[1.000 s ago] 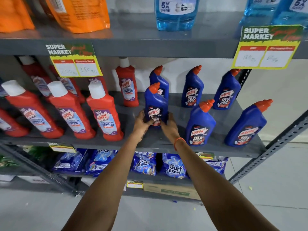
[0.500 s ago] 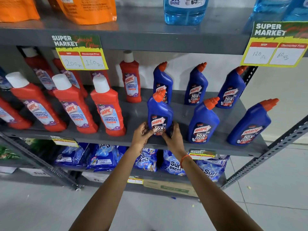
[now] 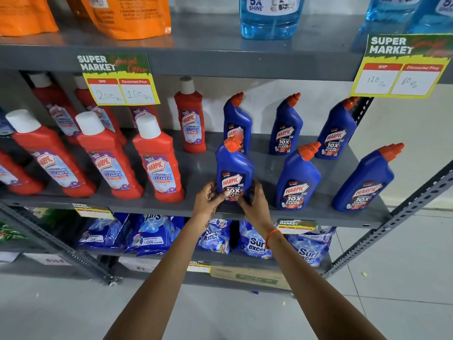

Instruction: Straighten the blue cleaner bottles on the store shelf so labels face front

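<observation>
Both hands are wrapped around the base of one blue Harpic toilet cleaner bottle [image 3: 234, 171] at the front edge of the grey metal shelf [image 3: 196, 165]. The left hand [image 3: 208, 201] curls against the bottle's lower left side, thumb lying across the bottom of the label; the right hand [image 3: 255, 204] cups the lower right side, fingers bent behind it. An orange wrist thread [image 3: 272, 235] circles the right wrist. The held bottle stands upright between the palms, its label turned to the front and its orange nozzle cap tipped to the right.

Just beyond the hands, directly behind the held bottle, stands another blue bottle [image 3: 237, 119]. To the right of the right hand are two front-row blue bottles [image 3: 297, 177] [image 3: 365, 180], and farther back two more [image 3: 285, 126] [image 3: 338, 131]. To the left of the left hand stand red Harpic bathroom cleaner bottles [image 3: 158, 163] with white caps. Below the wrists, on the lower shelf, lie blue Surf Excel packets [image 3: 255, 244].
</observation>
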Motion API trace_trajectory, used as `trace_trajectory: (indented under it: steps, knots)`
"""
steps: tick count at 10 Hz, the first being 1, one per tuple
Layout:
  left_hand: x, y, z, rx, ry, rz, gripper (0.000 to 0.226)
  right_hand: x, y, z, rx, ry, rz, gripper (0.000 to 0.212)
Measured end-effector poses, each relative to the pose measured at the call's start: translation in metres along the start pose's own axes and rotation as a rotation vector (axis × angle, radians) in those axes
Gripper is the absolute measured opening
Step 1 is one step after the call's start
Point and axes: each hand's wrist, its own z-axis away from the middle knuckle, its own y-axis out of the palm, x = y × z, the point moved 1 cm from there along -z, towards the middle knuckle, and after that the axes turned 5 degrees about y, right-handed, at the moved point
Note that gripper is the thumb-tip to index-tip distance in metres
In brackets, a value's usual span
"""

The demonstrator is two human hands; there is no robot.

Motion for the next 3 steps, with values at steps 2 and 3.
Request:
trace_trajectory:
  steps: [2, 3]
  knots:
    - [-0.04, 0.005, 0.01, 0.043, 0.009, -0.658, 0.041, 0.023, -0.009, 0.019, 0.038, -0.039, 0.431, 0.057]
    - [-0.087, 0.019, 0.027, 0.124, 0.034, -1.025, 0.039, 0.063, -0.043, 0.034, 0.16, -0.028, 0.631, 0.04]
